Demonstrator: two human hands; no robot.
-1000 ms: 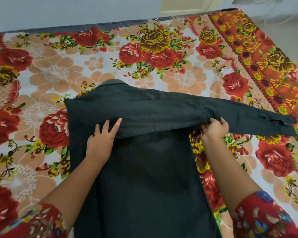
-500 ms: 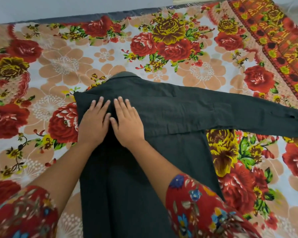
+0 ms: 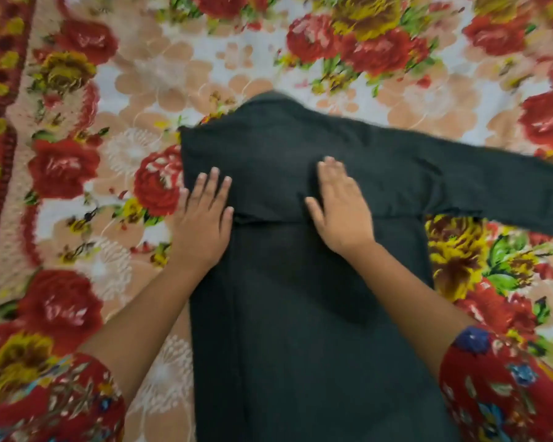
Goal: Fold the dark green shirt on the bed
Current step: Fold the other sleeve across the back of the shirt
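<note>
1. Item: dark green shirt (image 3: 300, 314), lying flat on the bed (image 3: 134, 68) over a floral bedspread (image 3: 380, 52), collar end away from the person, hem end running out of view at the bottom edge

2. Condition: one sleeve (image 3: 460, 183) is laid crosswise over the upper body of the shirt and runs off past the right side of the garment onto the bedspread; its lower edge forms a straight fold line across the chest

3. Left hand (image 3: 205, 224): flat, fingers spread, palm down on the shirt's left edge just at the fold line; grip loose, nothing pinched

4. Right hand (image 3: 339, 208): flat, fingers together and extended, palm pressing the crossed sleeve near the middle of the chest; grip likewise slack, holding nothing

5. Step in hand, as judged: smoothing and setting the sleeve fold before the overhanging sleeve length is brought back

6. Handling notes:
   - sweep outward from the centre, one palm anchoring while the other slides, so creases leave at the edges
   - keep the left side edge straight and parallel to the body seam
   - keep pressure light; the cloth looks thin and apt to drag and bunch

7. Risk: the picture is motion-blurred, so small wrinkles under the palms cannot be made out; check by feel

8. Remaining, as judged: overhanging sleeve, then the lengthwise folds
</note>
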